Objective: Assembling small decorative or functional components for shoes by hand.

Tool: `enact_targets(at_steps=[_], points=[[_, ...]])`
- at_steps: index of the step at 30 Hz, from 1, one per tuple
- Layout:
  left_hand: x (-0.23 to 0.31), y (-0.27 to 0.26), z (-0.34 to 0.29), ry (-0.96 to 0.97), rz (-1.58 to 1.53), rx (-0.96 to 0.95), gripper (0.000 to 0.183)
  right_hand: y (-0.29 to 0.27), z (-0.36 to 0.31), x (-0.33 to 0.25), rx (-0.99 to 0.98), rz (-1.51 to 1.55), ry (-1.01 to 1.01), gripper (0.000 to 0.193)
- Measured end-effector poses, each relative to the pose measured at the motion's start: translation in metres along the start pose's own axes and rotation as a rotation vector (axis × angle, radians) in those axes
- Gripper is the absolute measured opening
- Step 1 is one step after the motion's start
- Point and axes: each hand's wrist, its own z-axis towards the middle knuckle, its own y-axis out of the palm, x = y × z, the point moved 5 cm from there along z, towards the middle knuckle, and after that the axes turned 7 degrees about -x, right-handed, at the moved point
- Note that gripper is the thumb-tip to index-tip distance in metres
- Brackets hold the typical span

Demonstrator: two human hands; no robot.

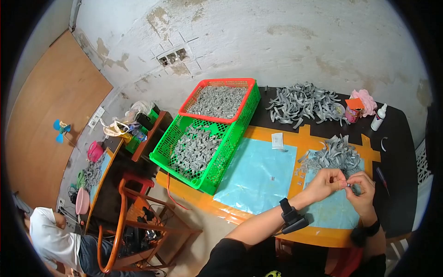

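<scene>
Both hands meet over the tabletop point(318, 138) at about four o'clock in the view. The left hand point(324, 183) has its grip pressed together, pinching a small grey piece point(345, 184), and the right hand point(363, 188) pinches the same piece from the other side, fingertips of both touching it. It is too small to make out its shape.

Just beyond the hands, toward twelve o'clock from them, sits a loose pile of grey strips point(335, 154) on a light blue mat point(260, 175). A few tiny grey bits point(301, 171) lie scattered at nine o'clock from the left hand.

Farther back, at one o'clock, a bigger heap of grey strips point(304, 102) spreads over the dark end of the tabletop, with a small red jar point(353, 114), a pink cloth point(366, 101) and a white squeeze bottle point(378, 117) beside it.

At eleven o'clock a green basket point(230, 143) full of grey strips carries a red basket point(251, 82) stacked on its far end, also filled.

Down at eight o'clock, another person point(50, 240) in a white shirt sits near a wooden chair point(122, 226).
</scene>
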Motion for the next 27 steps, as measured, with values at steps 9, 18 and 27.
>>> enact_targets(at_steps=[9,18,27], points=[[-0.009,-0.008,-0.004,-0.010,-0.094,-0.009,0.012,0.004,0.002,-0.002,0.017,0.007,0.014,0.023],[0.062,-0.067,-0.025,0.251,-0.005,0.557,0.010,-0.017,0.004,0.014,0.048,0.005,0.065,0.018],[0.118,-0.197,-0.150,1.086,-0.711,1.138,0.023,-0.021,0.006,0.039,-0.002,-0.259,0.130,0.014]])
